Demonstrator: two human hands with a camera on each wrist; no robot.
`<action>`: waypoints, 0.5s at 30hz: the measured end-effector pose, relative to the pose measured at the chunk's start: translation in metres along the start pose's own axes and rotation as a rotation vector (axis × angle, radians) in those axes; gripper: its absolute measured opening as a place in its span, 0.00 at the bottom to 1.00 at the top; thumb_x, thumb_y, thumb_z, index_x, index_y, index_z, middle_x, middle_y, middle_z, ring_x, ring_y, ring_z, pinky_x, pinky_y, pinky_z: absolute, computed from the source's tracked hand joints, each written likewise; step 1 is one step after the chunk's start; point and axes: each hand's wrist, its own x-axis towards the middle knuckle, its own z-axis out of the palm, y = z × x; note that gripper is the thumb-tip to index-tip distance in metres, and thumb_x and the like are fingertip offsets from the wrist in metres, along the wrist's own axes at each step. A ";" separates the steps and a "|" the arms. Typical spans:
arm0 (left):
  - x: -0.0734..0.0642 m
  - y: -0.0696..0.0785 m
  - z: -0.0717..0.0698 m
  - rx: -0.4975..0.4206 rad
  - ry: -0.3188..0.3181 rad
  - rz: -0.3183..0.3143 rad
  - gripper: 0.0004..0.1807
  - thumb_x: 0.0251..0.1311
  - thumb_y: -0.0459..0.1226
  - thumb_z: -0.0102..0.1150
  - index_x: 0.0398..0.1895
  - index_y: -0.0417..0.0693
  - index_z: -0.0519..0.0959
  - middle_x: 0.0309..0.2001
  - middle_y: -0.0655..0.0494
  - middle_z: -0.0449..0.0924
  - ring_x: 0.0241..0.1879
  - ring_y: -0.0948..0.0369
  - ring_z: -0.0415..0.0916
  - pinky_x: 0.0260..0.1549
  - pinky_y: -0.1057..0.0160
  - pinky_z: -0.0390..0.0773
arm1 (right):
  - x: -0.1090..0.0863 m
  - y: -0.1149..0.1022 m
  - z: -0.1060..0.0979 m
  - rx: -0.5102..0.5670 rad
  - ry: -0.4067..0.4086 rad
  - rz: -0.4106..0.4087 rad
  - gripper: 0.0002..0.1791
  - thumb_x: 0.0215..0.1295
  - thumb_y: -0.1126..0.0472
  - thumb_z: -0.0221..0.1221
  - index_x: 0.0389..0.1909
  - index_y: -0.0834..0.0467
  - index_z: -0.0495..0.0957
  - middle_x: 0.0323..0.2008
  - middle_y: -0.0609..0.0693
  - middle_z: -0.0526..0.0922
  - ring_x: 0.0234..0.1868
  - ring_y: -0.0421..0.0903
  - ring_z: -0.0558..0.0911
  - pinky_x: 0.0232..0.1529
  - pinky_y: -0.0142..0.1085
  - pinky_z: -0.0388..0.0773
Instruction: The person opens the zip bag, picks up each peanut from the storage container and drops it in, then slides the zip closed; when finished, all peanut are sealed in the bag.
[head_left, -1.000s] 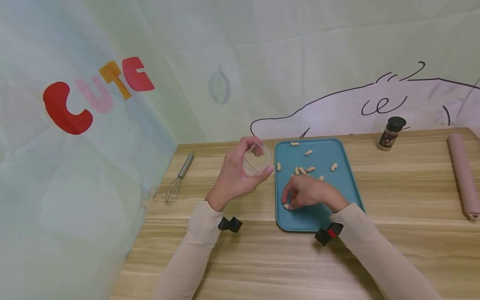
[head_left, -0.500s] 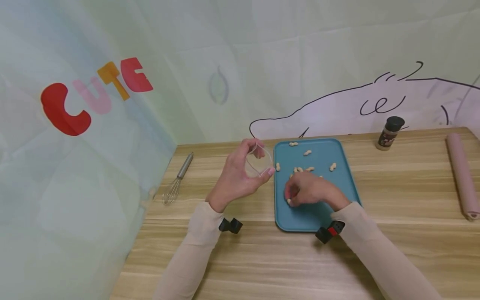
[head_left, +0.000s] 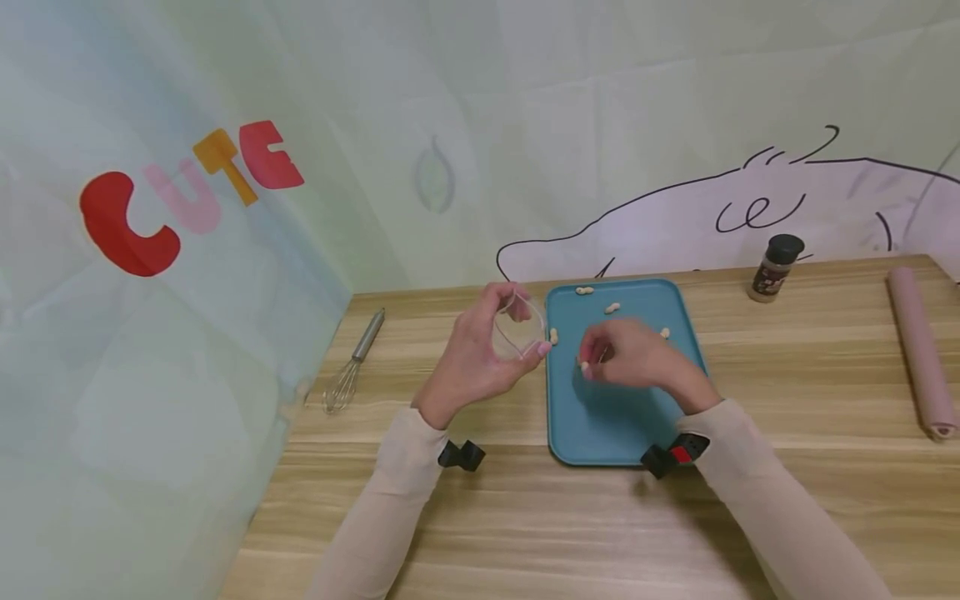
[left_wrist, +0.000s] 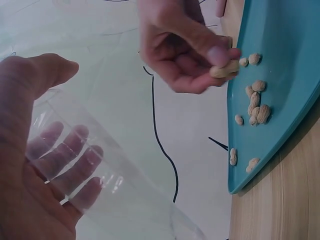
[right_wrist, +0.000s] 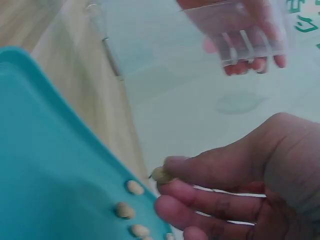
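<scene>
My left hand [head_left: 474, 357] holds a clear, thin-walled plastic container [left_wrist: 132, 182] with a squarish mouth, tilted and raised beside the tray's left edge. Its fingers and thumb curve around the sides; fingers show through the wall in the left wrist view. With thumb and fingertips my right hand [head_left: 633, 357] pinches one unshelled peanut [left_wrist: 225, 70], held above the blue tray [head_left: 600, 437]. More peanuts [left_wrist: 255, 100] lie on the tray, some clustered and others scattered toward its far end. In the head view, the right hand covers part of that cluster.
A whisk [head_left: 354, 362] lies on the wooden table to the left. Beyond the tray on the right stands a black-capped seasoning jar [head_left: 776, 268], and a pink rolled mat [head_left: 921, 354] lies farther right. A printed cloth [head_left: 420, 108] backs the table.
My right hand has picked up the peanut near the tray's left side and moved it up and away from the tray's near end. The left hand and container have barely shifted.
</scene>
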 end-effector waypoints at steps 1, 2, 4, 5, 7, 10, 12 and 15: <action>0.000 0.000 0.000 -0.002 -0.002 0.001 0.33 0.57 0.39 0.77 0.62 0.40 0.71 0.44 0.50 0.80 0.50 0.53 0.79 0.59 0.53 0.77 | -0.001 -0.001 -0.002 0.006 0.031 -0.002 0.03 0.67 0.63 0.69 0.37 0.56 0.84 0.36 0.52 0.88 0.37 0.47 0.82 0.38 0.37 0.78; 0.000 0.000 0.001 -0.002 -0.005 0.004 0.33 0.57 0.39 0.77 0.62 0.40 0.71 0.44 0.50 0.80 0.50 0.53 0.79 0.59 0.53 0.77 | -0.003 -0.003 -0.005 0.016 0.063 0.000 0.03 0.67 0.62 0.69 0.38 0.56 0.84 0.37 0.52 0.89 0.37 0.47 0.83 0.38 0.38 0.78; 0.001 0.000 0.001 -0.002 -0.010 0.009 0.33 0.58 0.38 0.77 0.62 0.39 0.71 0.44 0.49 0.80 0.50 0.51 0.79 0.59 0.52 0.77 | -0.005 -0.005 -0.009 0.046 0.137 -0.013 0.05 0.68 0.61 0.69 0.40 0.57 0.84 0.38 0.54 0.89 0.36 0.47 0.85 0.36 0.38 0.78; 0.001 -0.001 0.002 0.002 -0.010 0.012 0.33 0.58 0.38 0.77 0.62 0.39 0.71 0.44 0.50 0.80 0.50 0.51 0.79 0.59 0.52 0.78 | -0.006 -0.006 -0.010 0.063 0.176 -0.017 0.05 0.69 0.60 0.68 0.41 0.56 0.84 0.39 0.54 0.90 0.37 0.47 0.86 0.35 0.38 0.79; 0.001 -0.001 0.002 0.008 -0.011 0.016 0.33 0.58 0.38 0.77 0.63 0.39 0.70 0.44 0.49 0.79 0.50 0.52 0.78 0.58 0.50 0.79 | -0.008 -0.009 -0.012 0.102 0.244 -0.027 0.05 0.70 0.60 0.68 0.42 0.55 0.84 0.40 0.55 0.91 0.38 0.48 0.88 0.33 0.39 0.79; 0.001 -0.001 0.003 0.017 -0.019 0.018 0.34 0.58 0.38 0.77 0.63 0.40 0.70 0.44 0.50 0.79 0.50 0.54 0.78 0.58 0.49 0.79 | -0.012 -0.015 -0.013 0.149 0.328 -0.037 0.06 0.71 0.57 0.68 0.45 0.54 0.86 0.41 0.54 0.92 0.41 0.51 0.90 0.30 0.40 0.81; 0.000 -0.001 0.003 0.019 -0.025 0.022 0.34 0.59 0.38 0.77 0.63 0.40 0.69 0.44 0.50 0.79 0.50 0.55 0.77 0.58 0.50 0.79 | -0.014 -0.020 -0.013 0.179 0.368 -0.049 0.07 0.72 0.56 0.68 0.46 0.53 0.86 0.42 0.53 0.92 0.41 0.51 0.90 0.31 0.39 0.82; 0.000 0.000 0.003 0.014 -0.034 0.032 0.34 0.59 0.37 0.76 0.64 0.40 0.69 0.45 0.50 0.79 0.51 0.55 0.77 0.58 0.53 0.78 | -0.017 -0.026 -0.013 0.222 0.420 -0.088 0.08 0.72 0.56 0.69 0.47 0.53 0.86 0.43 0.52 0.92 0.42 0.49 0.90 0.35 0.36 0.84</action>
